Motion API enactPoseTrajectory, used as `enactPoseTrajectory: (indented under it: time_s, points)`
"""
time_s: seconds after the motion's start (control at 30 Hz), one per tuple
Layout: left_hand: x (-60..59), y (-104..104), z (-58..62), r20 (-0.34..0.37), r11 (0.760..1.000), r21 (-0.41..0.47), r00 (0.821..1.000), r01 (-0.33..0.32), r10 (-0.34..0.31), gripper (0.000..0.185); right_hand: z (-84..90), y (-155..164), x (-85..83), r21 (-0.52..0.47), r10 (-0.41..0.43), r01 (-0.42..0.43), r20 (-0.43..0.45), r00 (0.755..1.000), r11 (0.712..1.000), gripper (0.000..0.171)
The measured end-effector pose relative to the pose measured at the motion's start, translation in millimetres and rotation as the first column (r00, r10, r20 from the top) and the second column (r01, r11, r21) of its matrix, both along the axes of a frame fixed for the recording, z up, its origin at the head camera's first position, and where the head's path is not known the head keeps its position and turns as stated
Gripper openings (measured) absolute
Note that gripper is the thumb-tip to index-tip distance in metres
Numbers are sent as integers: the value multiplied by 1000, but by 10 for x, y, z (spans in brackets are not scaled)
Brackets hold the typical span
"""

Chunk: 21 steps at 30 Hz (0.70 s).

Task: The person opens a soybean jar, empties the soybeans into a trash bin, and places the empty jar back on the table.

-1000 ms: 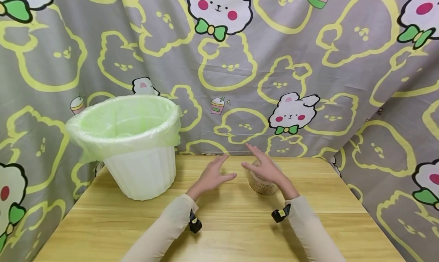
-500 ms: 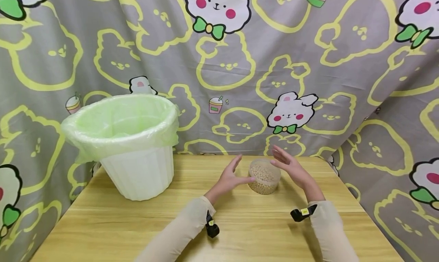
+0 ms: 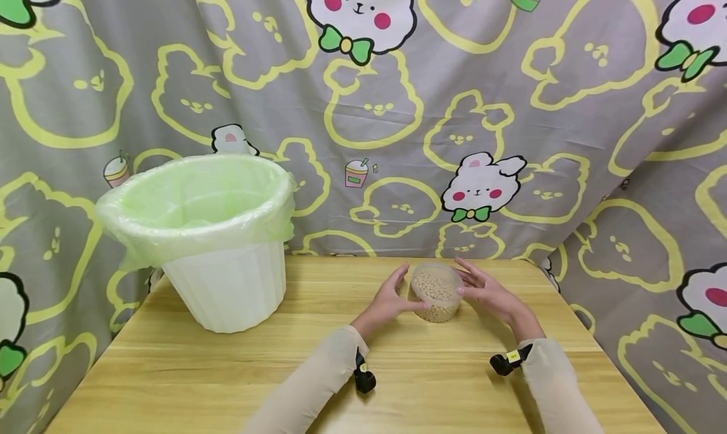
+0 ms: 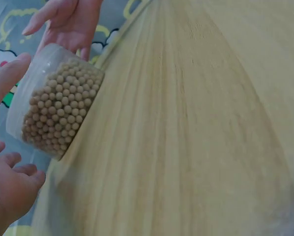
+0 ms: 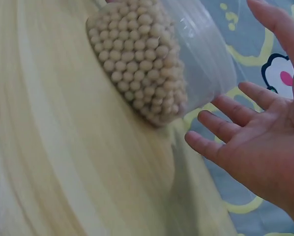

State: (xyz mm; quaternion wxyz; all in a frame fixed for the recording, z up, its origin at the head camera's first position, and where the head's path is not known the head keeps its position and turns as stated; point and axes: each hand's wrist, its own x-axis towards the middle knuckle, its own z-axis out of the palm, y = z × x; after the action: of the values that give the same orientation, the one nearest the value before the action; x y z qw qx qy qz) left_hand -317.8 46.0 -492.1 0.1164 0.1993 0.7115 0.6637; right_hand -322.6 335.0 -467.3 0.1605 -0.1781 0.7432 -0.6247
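Note:
A clear round tub [image 3: 436, 293] partly filled with small tan balls [image 5: 137, 59] stands upright on the wooden table in the head view. My left hand [image 3: 387, 304] is at its left side, thumb and fingers spread, the thumb overlapping the tub's front. On the opposite side is my right hand [image 3: 493, 296], its fingers extended toward the wall of the tub. In the right wrist view, those fingertips lie right at the clear upper wall. The left wrist view shows the tub [image 4: 36, 81] between both hands, the left thumb near its rim.
A white ribbed bin [image 3: 230, 289] lined with a pale green bag [image 3: 261, 229] stands at the table's left. Patterned grey cloth [image 3: 307, 106] hangs behind and beside the wooden table [image 3: 431, 383].
Both hands have shifted rightward and now flank the tub. The right hand, earlier in front of the tub, swung out to its right, then came back in close. The tub stays put.

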Motion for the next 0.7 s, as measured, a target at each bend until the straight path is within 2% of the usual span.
enactPoseTrajectory:
  time_s: [0.13,0.3,0.47,0.7]
  points:
    - [-34,27,-70,11,1000,10,1000,10,-10,108,-72,21,-20,13,38,-38,10,999,999,91]
    - [-70,62,-130,-12,1000,-2,1000,12,-12,107,-137,33,-32,46,66,-67,24,998,997,96]
    - [-85,87,-141,-38,1000,-16,999,20,-21,105,-197,24,-53,42,92,-92,8,996,995,102]
    - [-93,157,-136,-71,1000,-1,997,18,-18,99,-218,-1,-57,64,86,-86,6,996,994,106]
